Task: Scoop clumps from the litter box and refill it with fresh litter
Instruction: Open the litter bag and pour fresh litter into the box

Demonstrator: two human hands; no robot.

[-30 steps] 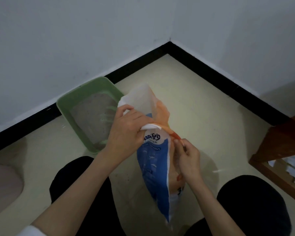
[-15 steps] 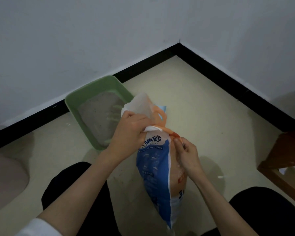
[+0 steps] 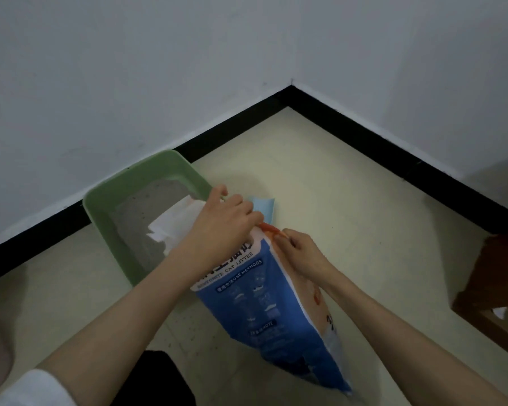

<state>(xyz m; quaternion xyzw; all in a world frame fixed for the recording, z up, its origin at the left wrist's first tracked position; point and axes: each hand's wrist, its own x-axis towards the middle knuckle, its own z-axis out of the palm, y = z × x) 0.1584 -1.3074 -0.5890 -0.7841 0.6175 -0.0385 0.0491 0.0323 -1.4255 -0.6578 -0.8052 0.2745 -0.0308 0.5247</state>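
Litter box [image 3: 106, 206], green and holding grey litter [image 3: 147, 206], sits on the floor [image 3: 320, 177] against the black baseboard. A blue cat litter bag [image 3: 261, 303] leans toward it, white mouth over the rim. The left hand [image 3: 220, 227] grips the bag's top, fingers curled; the right hand [image 3: 302, 253] pinches its orange edge.

On the litter bag [image 3: 264, 303] I read three lines of print, all on its blue-and-white front panel. The white band carries "BENTONITE CAT LITTER" in blue capitals, partly covered by the left hand [image 3: 220, 227]. Below it, a rounded label reads "USE METHODS", preceded by Chinese characters too small for me to resolve. Large Chinese characters above are mostly hidden. A lower label ends in "NOTE"; the rest is blurred.
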